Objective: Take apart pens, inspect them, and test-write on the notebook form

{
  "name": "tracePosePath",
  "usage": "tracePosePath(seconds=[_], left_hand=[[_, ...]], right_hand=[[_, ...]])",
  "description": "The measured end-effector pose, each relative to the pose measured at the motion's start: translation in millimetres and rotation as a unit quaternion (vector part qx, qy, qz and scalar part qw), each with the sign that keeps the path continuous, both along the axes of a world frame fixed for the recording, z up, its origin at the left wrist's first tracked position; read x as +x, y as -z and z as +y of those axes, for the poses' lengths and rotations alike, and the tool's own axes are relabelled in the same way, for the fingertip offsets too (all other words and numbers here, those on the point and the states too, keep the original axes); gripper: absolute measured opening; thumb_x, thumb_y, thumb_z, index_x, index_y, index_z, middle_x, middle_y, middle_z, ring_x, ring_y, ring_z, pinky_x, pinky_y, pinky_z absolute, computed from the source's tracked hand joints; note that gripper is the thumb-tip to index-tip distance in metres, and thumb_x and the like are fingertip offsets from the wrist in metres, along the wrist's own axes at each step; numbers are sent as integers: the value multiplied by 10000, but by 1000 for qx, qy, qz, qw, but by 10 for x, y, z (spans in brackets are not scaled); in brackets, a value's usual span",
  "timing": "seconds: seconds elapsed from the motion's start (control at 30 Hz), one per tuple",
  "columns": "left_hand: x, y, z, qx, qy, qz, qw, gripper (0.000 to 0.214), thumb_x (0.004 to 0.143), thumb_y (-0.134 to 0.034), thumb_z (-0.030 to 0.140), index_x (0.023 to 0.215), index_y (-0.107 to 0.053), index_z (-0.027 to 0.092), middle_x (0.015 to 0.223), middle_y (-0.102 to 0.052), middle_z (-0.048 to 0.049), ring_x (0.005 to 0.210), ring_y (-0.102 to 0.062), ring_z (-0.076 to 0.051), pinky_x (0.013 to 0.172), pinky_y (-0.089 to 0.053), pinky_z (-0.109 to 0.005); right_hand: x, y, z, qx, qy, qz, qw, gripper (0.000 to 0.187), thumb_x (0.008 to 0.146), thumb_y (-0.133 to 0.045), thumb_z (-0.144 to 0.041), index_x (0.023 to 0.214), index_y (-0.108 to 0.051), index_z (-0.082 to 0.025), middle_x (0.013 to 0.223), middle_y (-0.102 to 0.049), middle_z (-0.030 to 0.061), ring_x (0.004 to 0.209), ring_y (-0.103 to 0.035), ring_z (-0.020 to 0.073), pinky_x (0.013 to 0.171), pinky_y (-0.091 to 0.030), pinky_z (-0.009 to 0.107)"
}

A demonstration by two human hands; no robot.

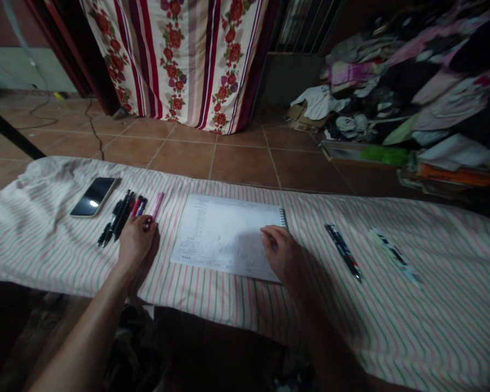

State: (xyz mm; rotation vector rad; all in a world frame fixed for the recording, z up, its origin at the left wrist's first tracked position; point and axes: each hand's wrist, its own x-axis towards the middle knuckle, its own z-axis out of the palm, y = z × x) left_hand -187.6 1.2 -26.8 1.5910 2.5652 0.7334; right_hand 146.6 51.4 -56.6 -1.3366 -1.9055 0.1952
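Note:
At the left of the cloth, my left hand (136,239) has its thumb and fingers closed on the lower end of a pink pen (158,203). Beside it lie a row of several black pens (120,218), a red pen (136,206) and a purple one (142,206), partly covered by the hand. A spiral notebook (228,228) with a printed or written page lies flat in the middle, its wire coil on the right. Over its right edge rests my right hand (285,255), fingers curled in, with nothing seen in them.
A phone (93,197) lies at the far left. Right of the notebook are dark pens (343,251) and a pale patterned strip-like item (395,256). The striped cloth (433,326) is wrinkled. Beyond are a floral curtain (179,60), tiled floor (240,163) and piled clothes (424,81).

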Motion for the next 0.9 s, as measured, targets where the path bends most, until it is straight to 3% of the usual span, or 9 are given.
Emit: tracePosePath(seconds=[0.17,0.27,0.4,0.47,0.6,0.63,0.7,0.77,0.9], left_hand=[[31,38,40,-12,-14,14,1000,326,802,-461,286,1006,-657,123,932,-633,-152,803,-616,-256,747,-461,-353],[53,12,70,26,-62,-149,987,227,736,-566,272,900,-670,155,817,-632,-103,819,-599,-257,739,-453,-355],[129,-72,117,88,-112,-450,882,170,657,-647,221,809,-624,149,652,-581,-23,651,-577,-176,592,-468,-282],[200,-135,139,92,-91,-509,851,141,688,-614,208,811,-604,139,638,-580,-11,554,-552,-124,511,-456,-238],[390,-251,166,94,-20,-609,787,87,743,-559,174,666,-570,134,637,-582,-26,555,-561,-91,440,-421,-172],[441,-266,169,92,-5,-642,761,103,752,-556,164,654,-564,135,641,-587,-25,555,-564,-84,430,-419,-157],[541,-275,172,83,20,-736,672,75,752,-577,124,678,-579,133,655,-605,-23,545,-567,-71,422,-426,-133],[639,-269,171,75,24,-785,614,70,740,-599,77,697,-592,132,675,-624,-21,570,-599,-75,433,-448,-118],[846,-266,165,64,17,-797,601,63,742,-618,63,717,-614,121,727,-657,-32,631,-649,-94,446,-462,-109]], right_hand=[[-5,5,8,0,-5,11,1000,207,837,-456,-242,888,-647,-181,940,-643,102,817,-637,199,706,-564,346],[-2,4,12,0,-5,12,1000,206,836,-459,-245,883,-647,-173,926,-644,107,828,-637,204,704,-565,344],[-1,-11,6,-11,-7,17,1000,220,842,-454,-251,894,-646,-157,935,-644,114,805,-639,196,704,-565,331],[0,-12,6,-14,-7,20,1000,223,841,-456,-255,896,-646,-151,935,-643,117,792,-639,192,690,-564,322],[5,-5,15,-11,-6,15,1000,210,836,-462,-247,898,-646,-166,931,-650,110,803,-642,195,683,-559,323],[4,-9,15,-8,-6,14,1000,207,835,-462,-244,898,-645,-171,932,-652,108,807,-642,197,688,-558,326],[-4,-30,9,-4,-7,14,1000,208,836,-460,-245,899,-646,-176,926,-657,106,802,-644,198,694,-556,331],[-23,-65,-8,-2,-4,20,1000,217,838,-457,-250,904,-647,-170,912,-661,105,764,-647,190,693,-554,328],[-96,-127,-58,-34,3,63,997,233,838,-460,-259,951,-647,-177,923,-673,94,704,-647,165,685,-546,306]])
